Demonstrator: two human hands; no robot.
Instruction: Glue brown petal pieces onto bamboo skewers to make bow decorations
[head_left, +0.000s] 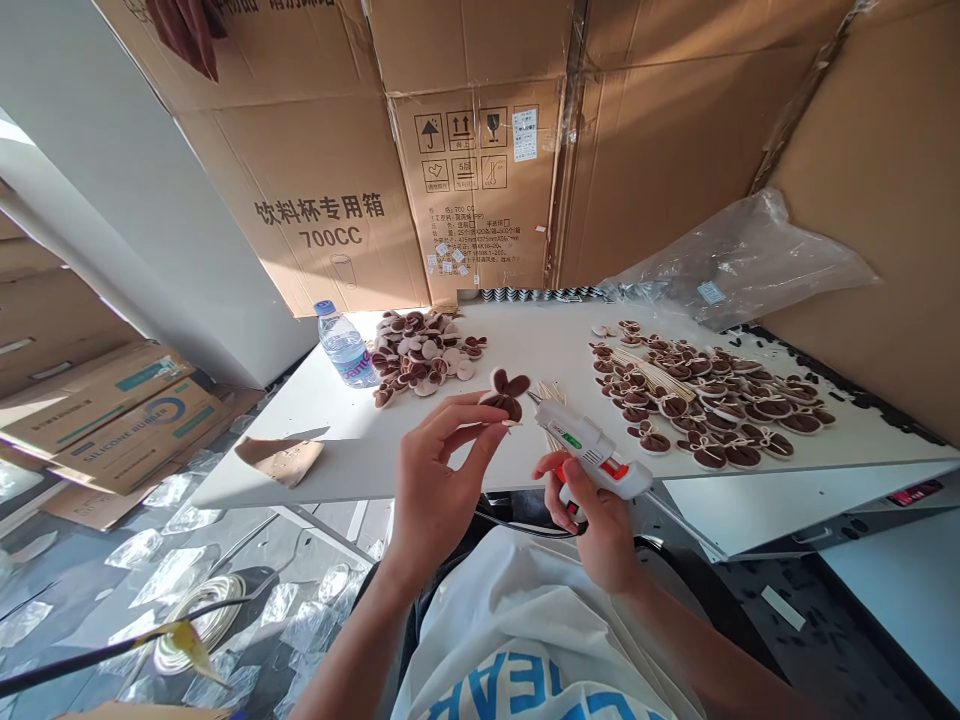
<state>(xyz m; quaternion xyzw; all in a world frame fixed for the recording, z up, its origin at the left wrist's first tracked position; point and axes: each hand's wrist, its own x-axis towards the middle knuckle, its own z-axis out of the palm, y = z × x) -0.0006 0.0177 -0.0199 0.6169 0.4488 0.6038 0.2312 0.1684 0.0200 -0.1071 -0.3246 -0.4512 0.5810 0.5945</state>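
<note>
My left hand (439,470) pinches a small brown felt piece with two rounded ears (506,393), held above the front of the white table (525,350). My right hand (592,510) grips a white glue gun (592,445) with an orange trigger; its nozzle points left and almost touches the brown piece. A bundle of thin wooden sticks (645,372) lies just beyond the gun.
A heap of brown and cream felt pieces (420,358) sits beside a water bottle (343,345). Several finished brown pieces (720,400) spread over the table's right side. Cardboard boxes (472,170) wall the back; a clear plastic bag (742,260) lies at right. A cardboard scrap (279,457) rests at left.
</note>
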